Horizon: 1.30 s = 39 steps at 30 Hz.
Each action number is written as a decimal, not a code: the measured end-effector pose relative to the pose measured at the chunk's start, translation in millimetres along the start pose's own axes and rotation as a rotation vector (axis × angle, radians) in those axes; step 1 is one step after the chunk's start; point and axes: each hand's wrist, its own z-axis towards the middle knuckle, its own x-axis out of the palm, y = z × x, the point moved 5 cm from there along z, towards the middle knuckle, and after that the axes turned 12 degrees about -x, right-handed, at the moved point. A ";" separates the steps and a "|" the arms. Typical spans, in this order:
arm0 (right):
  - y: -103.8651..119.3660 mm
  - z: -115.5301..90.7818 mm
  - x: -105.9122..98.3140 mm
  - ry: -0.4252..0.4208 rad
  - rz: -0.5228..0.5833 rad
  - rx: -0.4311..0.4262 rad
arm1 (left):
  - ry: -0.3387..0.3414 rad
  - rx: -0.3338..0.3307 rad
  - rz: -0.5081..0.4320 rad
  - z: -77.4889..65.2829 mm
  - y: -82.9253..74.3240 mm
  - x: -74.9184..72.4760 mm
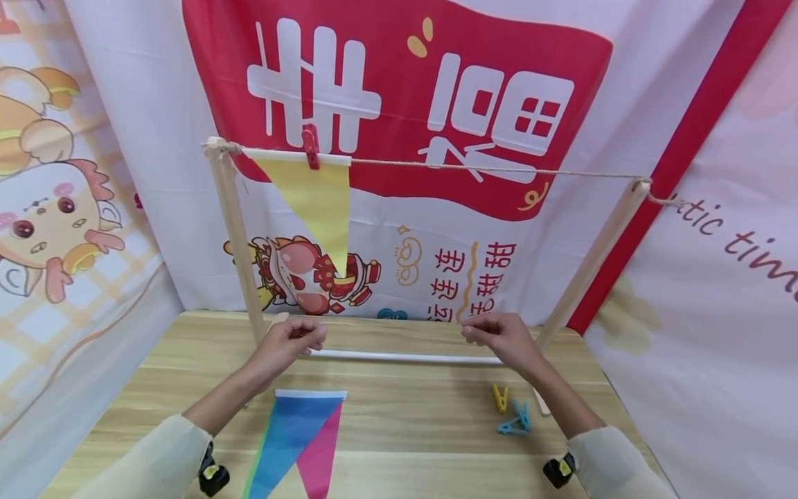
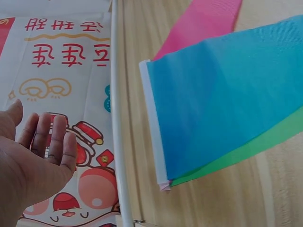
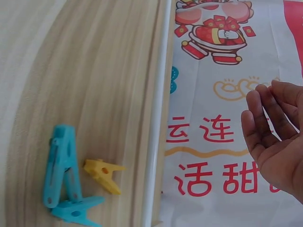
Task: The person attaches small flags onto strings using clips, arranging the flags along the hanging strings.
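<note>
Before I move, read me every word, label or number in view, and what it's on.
"福": on the red print, beside another large white character, probably "幸".
"运连连": lower on the white backdrop, in red.
"活甜甜": same backdrop, also red.
"tic tim": on the right-hand cloth; start unclear, end cut off.
A reddish mark on the left-hand cloth is too cropped to read.

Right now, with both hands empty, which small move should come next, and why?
Probably the left hand should reach for the blue flag: it lies on the table nearer that hand, while a yellow flag already hangs at the string, held by a red clip.
</note>
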 end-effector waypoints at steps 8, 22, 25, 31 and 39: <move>-16.2 -16.5 4.4 0.023 0.035 0.073 | -0.003 -0.011 0.006 0.7 16.7 3.9; -32.7 -40.8 7.4 0.035 -0.013 0.134 | 0.028 -0.045 0.067 -4.0 36.6 7.5; -36.7 -42.9 6.6 0.045 -0.038 0.121 | 0.029 -0.047 0.068 -4.0 41.6 5.6; -44.6 -45.2 2.7 0.049 -0.074 0.126 | 0.025 -0.043 0.073 -4.3 47.9 3.9; -52.8 -53.2 0.2 0.064 -0.113 0.173 | 0.013 -0.075 0.144 -5.0 56.0 2.2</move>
